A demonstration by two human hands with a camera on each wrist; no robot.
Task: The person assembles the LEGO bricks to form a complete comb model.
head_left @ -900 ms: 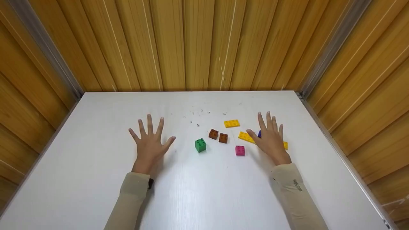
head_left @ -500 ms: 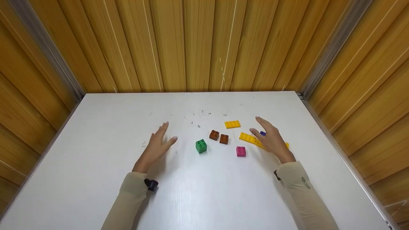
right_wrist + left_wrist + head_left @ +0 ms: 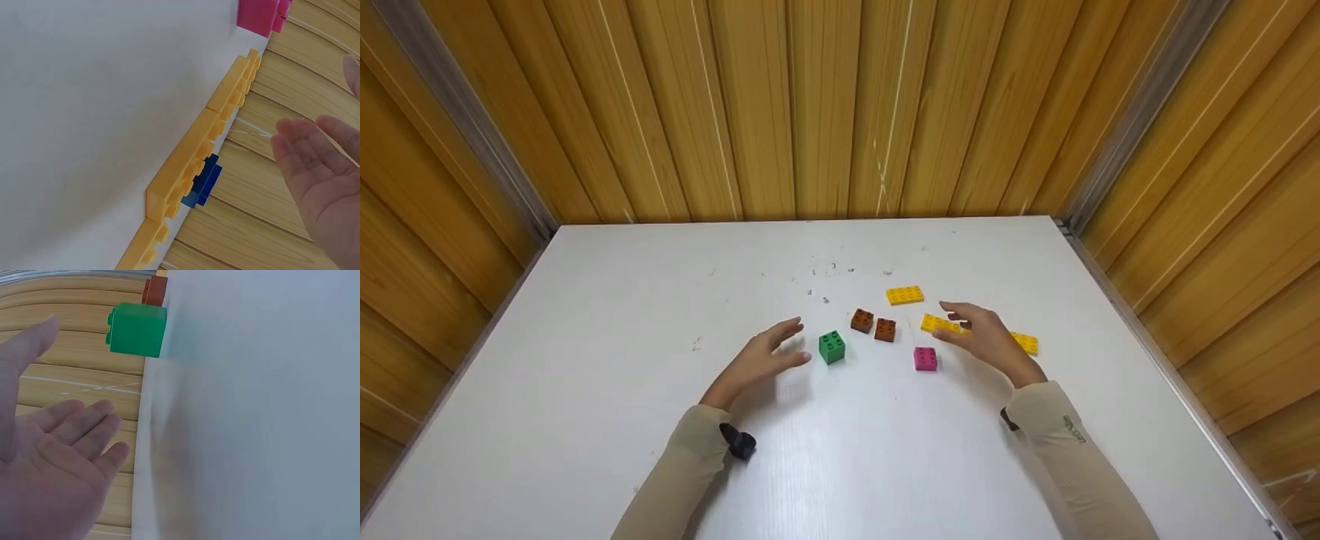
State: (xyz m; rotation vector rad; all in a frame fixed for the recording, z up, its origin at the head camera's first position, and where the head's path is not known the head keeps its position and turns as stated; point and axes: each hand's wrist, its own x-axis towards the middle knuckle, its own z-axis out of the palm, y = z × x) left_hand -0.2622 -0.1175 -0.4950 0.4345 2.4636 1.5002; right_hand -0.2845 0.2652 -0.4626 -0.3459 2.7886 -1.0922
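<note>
Movement brought left hand near green brick at its nine o'clock, right hand inward above yellow bricks, both loosely spread, empty, so work seemed pre-grasp.

Beige sleeves bear dark lettering on the right one and a black device at the left cuff.
</note>
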